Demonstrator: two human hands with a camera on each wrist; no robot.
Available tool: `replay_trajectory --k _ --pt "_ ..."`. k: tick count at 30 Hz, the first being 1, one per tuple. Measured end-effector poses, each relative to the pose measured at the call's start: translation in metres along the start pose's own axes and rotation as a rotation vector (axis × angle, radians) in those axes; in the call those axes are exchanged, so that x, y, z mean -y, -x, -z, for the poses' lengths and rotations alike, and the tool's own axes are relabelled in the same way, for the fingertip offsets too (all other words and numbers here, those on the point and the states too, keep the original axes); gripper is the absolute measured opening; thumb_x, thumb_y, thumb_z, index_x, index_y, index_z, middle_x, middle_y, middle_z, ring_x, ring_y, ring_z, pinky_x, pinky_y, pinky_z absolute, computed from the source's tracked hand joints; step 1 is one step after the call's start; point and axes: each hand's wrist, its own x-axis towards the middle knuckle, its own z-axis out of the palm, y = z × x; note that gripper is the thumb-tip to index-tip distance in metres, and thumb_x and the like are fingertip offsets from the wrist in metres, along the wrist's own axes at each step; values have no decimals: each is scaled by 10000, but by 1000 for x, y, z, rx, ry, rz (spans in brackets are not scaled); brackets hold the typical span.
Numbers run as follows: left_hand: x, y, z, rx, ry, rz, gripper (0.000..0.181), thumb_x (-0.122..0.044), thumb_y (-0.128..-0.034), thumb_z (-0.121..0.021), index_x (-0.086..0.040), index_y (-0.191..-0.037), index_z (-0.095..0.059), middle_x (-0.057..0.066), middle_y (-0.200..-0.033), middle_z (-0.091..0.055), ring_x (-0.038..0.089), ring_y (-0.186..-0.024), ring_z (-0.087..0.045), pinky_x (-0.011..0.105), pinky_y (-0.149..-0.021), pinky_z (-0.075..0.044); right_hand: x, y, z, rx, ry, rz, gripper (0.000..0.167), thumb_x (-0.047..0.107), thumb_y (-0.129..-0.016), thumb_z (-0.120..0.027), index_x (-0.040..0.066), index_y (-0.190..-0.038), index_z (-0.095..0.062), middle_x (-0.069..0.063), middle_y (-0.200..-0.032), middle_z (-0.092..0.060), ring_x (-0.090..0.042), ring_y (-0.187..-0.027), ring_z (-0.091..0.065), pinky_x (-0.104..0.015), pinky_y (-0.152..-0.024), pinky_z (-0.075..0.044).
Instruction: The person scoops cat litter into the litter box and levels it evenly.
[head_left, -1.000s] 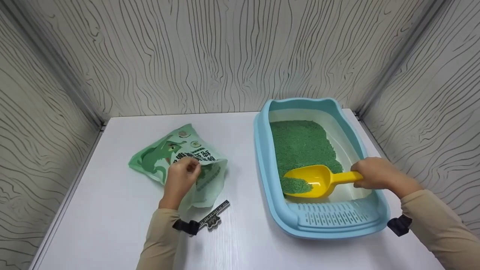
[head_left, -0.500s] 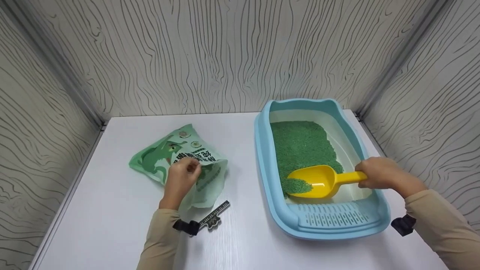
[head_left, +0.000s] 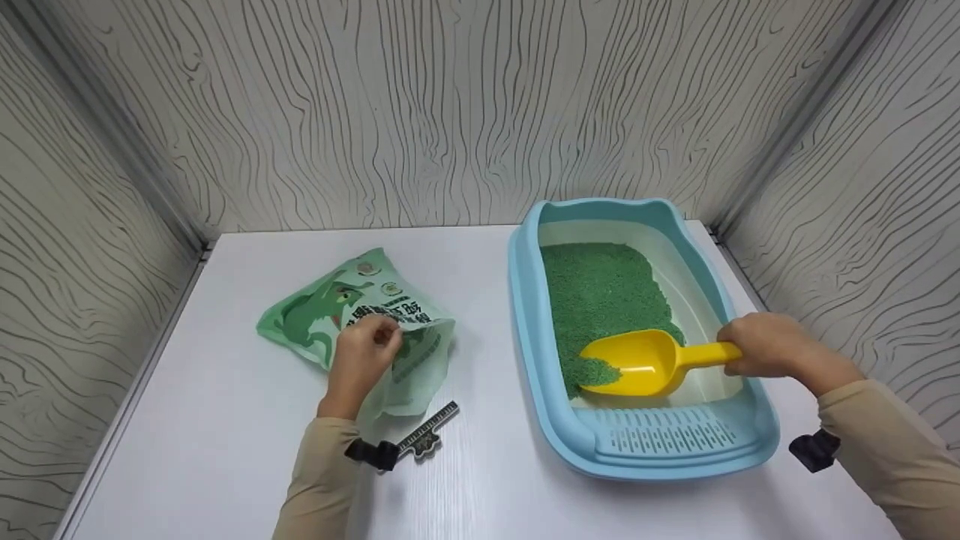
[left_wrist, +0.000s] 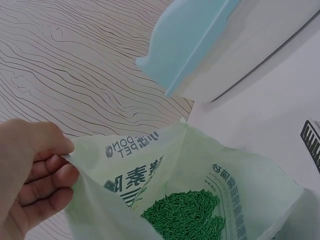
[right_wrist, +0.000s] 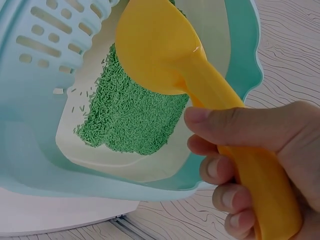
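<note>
Head view: a person works two-handed at a white table [head_left: 480, 495], the right hand [head_left: 772, 346] at 4 o'clock with its fingers wrapped round the handle of a yellow scoop [head_left: 651, 352]. The scoop's mouth points to 9 o'clock and carries green pellets [head_left: 604, 281] at its lip, low inside a blue tray [head_left: 527, 330]; whether its underside touches the bed is hidden. At 8 o'clock, the left hand [head_left: 361, 358] pinches the rim of a pale green bag [head_left: 322, 307] between thumb and bent fingers, its mouth gaping over more pellets in the left wrist view. A small black strip [head_left: 435, 426], possibly a ruler, lies between 6 and 7 o'clock. By its look, the scoop is light, stiff plastic, smooth enough to twist when loaded, and best held mid-handle, thumb on top. The bag appears thin and limp, likely to crease or sag, and best taken by its rim; the loose pellets would probably slide off a tilted lip.
</note>
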Motion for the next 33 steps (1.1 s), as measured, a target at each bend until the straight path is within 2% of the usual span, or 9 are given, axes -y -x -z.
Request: replay_trajectory --k 8,15,24,33 --pt "-2 -1 1 -5 6 -7 37 -1 -814 -679 -11 -781 -666 100 -712 -678 178 -619 -631 279 -559 -538 -4 5 2 12 -14 -9 136 139 -707 -769 58 -801 -712 10 -669 -623 -122 -587 -444 -249 -530 -409" --pt "-1 -1 1 -1 10 2 30 7 -805 -686 -1 -782 -667 111 -718 -683 183 -622 -637 276 -563 -545 -5 8 3 -5 -31 -12 132 101 -713 -760 36 -821 -722 -9 -689 -656 -112 -589 -468 -269 -554 -483" --pt "0 -1 0 -10 11 0 37 38 -787 -683 8 -775 -665 107 -714 -684 189 -623 -639 270 -567 -546 -10 11 5 14 -56 -40 147 105 -726 -755 25 -845 -723 -19 -699 -664 -130 -592 -471 -282 -555 -487" --pt "-2 -2 1 6 -6 -1 40 19 -808 -678 -8 -783 -663 103 -716 -684 188 -616 -645 280 -560 -543 -9 11 0 14 -62 -39 128 113 -729 -749 32 -822 -719 -8 -680 -652 -125 -583 -468 -269 -551 -473"
